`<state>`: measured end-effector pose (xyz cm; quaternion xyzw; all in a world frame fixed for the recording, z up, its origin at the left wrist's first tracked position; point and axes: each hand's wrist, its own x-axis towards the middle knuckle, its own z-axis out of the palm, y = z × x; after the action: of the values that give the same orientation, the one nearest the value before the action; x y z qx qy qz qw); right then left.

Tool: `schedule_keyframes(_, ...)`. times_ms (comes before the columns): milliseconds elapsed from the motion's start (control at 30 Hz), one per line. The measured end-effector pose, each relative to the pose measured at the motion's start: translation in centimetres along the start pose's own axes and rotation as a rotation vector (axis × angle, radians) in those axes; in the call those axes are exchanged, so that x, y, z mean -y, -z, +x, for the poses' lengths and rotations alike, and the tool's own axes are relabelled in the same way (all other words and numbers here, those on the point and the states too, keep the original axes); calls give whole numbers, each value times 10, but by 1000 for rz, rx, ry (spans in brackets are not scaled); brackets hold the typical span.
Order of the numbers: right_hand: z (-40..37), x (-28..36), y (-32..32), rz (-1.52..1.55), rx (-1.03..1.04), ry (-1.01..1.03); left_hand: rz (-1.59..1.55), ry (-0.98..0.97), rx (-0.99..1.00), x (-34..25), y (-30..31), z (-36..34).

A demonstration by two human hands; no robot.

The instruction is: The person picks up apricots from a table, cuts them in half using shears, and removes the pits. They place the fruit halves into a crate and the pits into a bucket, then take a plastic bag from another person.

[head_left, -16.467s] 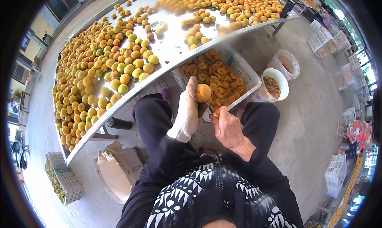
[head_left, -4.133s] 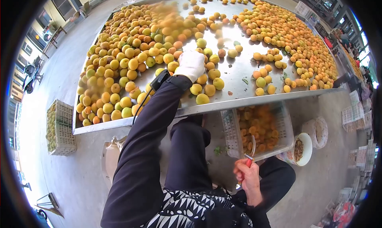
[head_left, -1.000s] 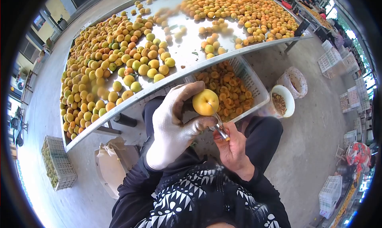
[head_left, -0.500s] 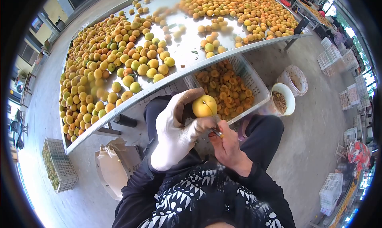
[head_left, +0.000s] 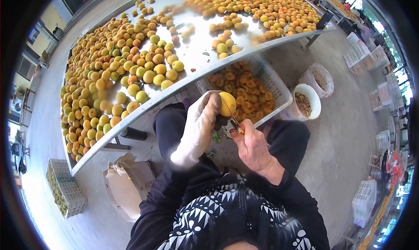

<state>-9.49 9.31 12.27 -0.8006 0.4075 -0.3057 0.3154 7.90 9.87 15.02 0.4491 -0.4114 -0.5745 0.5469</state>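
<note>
From where I stood, the yellow fruit (head_left: pixel 228 103) looked round and smooth, with a thin dark line down it that I couldn't tell for crease or cut. It was up in front of the person's lap, gripped by the fingers of the gloved left hand (head_left: pixel 196 130), whose soiled fingertips hid part of it. The bare right hand (head_left: pixel 257 150) had its fingers closed round a small knife (head_left: pixel 237 126), the blade at the fruit's lower side. Just beyond was a white crate (head_left: pixel 284 102) full of halved fruit (head_left: pixel 248 93), its near corner partly blocked by the hands. The metal table (head_left: pixel 194 60) jutted over the crate's far side, whole fruit (head_left: pixel 98 82) heaped across it. Right of the crate stood a white bucket (head_left: pixel 289 114) of brown bits, another bucket (head_left: pixel 328 88) just behind it
</note>
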Motion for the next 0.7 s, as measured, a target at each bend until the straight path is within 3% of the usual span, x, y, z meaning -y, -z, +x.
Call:
schedule_keyframes(133, 2, -3, 4, 32, -33, 9, -37, -88, -153, 1, -22, 0)
schedule_keyframes(267, 5, -13, 7, -93, -63, 83, -95, 42, -20, 0, -10, 2)
schedule_keyframes(400, 2, -13, 14, -95, -34, 4, -261, 80, -16, 17, -16, 13)
schedule_keyframes(467, 1, -17, 14, -81, -67, -19, -162, -17, 85, 22, -16, 20)
schedule_keyframes(533, 0, -17, 12, -42, -79, -46, -141, -62, -14, 20, -29, 21)
schedule_keyframes(600, 1, -16, 12, -1, -88, -71, -48, -242, -125, 25, -35, 24)
schedule_keyframes(700, 5, -9, 15, 6, -33, -85, -121, -193, -164, 24, -33, 23)
